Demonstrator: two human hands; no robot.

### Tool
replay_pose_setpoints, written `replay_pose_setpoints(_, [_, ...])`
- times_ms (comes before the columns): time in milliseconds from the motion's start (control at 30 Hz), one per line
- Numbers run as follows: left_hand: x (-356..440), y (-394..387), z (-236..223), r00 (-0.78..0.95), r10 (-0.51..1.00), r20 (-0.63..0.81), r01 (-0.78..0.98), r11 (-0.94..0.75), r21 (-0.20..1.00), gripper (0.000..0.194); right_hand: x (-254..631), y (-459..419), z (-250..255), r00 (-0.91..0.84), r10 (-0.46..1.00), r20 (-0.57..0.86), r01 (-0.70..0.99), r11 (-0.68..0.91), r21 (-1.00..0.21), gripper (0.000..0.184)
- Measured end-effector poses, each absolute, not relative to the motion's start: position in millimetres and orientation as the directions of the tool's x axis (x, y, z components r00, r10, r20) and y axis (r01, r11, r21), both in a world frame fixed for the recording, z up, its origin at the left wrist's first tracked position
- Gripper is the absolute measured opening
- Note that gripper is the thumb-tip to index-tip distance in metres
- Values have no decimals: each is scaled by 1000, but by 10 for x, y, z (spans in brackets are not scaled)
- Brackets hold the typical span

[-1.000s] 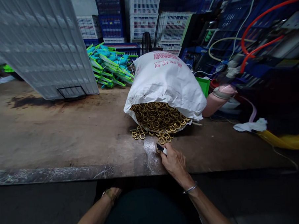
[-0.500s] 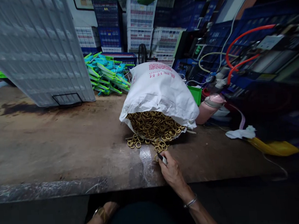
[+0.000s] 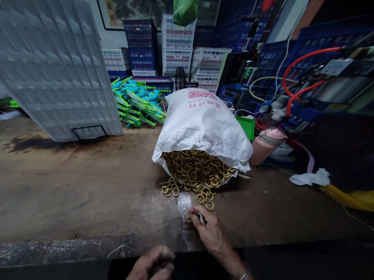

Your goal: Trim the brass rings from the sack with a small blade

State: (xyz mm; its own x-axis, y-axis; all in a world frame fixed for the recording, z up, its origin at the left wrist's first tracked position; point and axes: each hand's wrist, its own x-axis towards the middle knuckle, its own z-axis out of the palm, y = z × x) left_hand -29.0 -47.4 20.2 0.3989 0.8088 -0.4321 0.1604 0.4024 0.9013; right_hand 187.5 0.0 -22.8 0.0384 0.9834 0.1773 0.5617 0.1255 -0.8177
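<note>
My right hand (image 3: 211, 234) is closed at the front of the bench, pinching a brass-coloured ring (image 3: 187, 216) at its fingertips. A small tool with a pale and dark handle (image 3: 202, 219) is also held in it; its kind is hard to make out. My left hand (image 3: 153, 267), somewhat blurred, is by the bench's front edge with its fingers curled and a gap between thumb and fingers; nothing shows in it. Ahead lies a white woven sack (image 3: 205, 127) on its side, its mouth full of brass-coloured rings (image 3: 196, 166). Several loose rings (image 3: 203, 196) lie before it.
A grey ribbed plastic panel (image 3: 63, 71) stands on the wooden bench (image 3: 99, 193) at the left. Green and blue plastic pieces (image 3: 137, 103) are heaped behind. A pink bottle (image 3: 266, 145) and yellow item (image 3: 357, 198) lie right. Crates (image 3: 176, 45) are stacked at the back.
My right hand has drawn back from the loose rings toward the bench edge, with a ring at its fingertips. My left hand has risen from below toward the edge. The view has tilted up.
</note>
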Motion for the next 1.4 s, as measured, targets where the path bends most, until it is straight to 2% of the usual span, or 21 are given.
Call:
replay_pose_setpoints(133, [12,-218,148,255,903,-347,72,340,938,42,1770,-58,-122,-87,970,227,545,237,-804,14])
replay_pose_setpoints(300, [261,-26,32,313,865,-393,-75,435,897,35,1737,-110,-65,-140,961,239,549,277,-789,13])
replay_pose_setpoints(400, [285,-34,27,342,844,-413,-146,481,864,33,1729,-112,-72,-119,972,204,555,236,-798,12])
replay_pose_setpoints(467, [278,-50,20,334,850,-407,-135,471,872,32,1716,-104,-66,-103,986,132,542,167,-824,13])
replay_pose_setpoints(600, [268,-74,-10,267,910,-316,-28,335,942,31,1684,-78,-13,-117,992,-53,499,12,-866,31])
replay_pose_setpoints(700, [266,-84,-25,277,923,-267,-9,280,960,31,1661,-62,6,-148,983,-109,491,-23,-871,37])
replay_pose_setpoints(867, [266,-73,-25,423,840,-340,-165,441,882,33,1645,-33,-54,-133,986,-103,468,-30,-883,35])
replay_pose_setpoints(933, [270,-66,-25,429,828,-360,-230,486,843,33,1670,-20,-84,-89,991,-101,474,-47,-879,35])
replay_pose_setpoints(1033, [276,-54,-16,384,845,-372,-249,483,839,33,1740,-26,-102,-8,998,-64,573,-48,-818,28])
replay_pose_setpoints(1100, [277,-43,1,361,859,-364,-225,459,860,34,1778,-53,-91,-58,998,-28,663,17,-749,20])
replay_pose_setpoints(1200, [279,-29,32,347,869,-352,-173,428,887,36,1779,-104,-54,-178,984,-28,744,116,-658,26])
replay_pose_setpoints(1400, [267,-32,-8,345,874,-343,-139,409,902,34,1705,-116,-44,-226,972,-59,818,156,-553,33])
